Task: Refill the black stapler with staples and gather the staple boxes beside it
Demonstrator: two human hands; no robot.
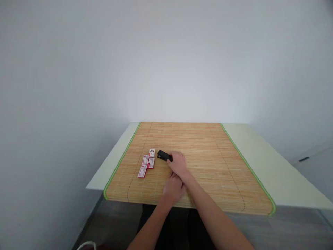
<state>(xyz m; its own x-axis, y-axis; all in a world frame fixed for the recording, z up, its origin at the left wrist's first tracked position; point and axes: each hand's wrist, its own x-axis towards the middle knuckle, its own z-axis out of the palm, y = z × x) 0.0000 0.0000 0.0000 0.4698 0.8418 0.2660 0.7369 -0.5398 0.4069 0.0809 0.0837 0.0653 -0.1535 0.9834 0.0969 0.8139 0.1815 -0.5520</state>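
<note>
A black stapler [163, 155] lies slantwise on the bamboo mat, its front end pointing to the far left. My right hand [177, 163] is closed over the stapler's rear end. Just below it, close to the mat's front edge, is my left hand [173, 188] with its fingers curled in. My right wrist passes close above the left fingers, and whatever they hold, if anything, is hidden. Left of the stapler lie several small red-and-white boxes: one with a dark picture [152, 152] farthest back, a labelled box [142, 171] nearest me, and others between them, close together.
The bamboo mat [203, 166] with green edging covers the middle of a white table [262, 149]. A plain wall [182, 69] rises behind the table. A white cable [87, 243] curves at the lower left, below table height.
</note>
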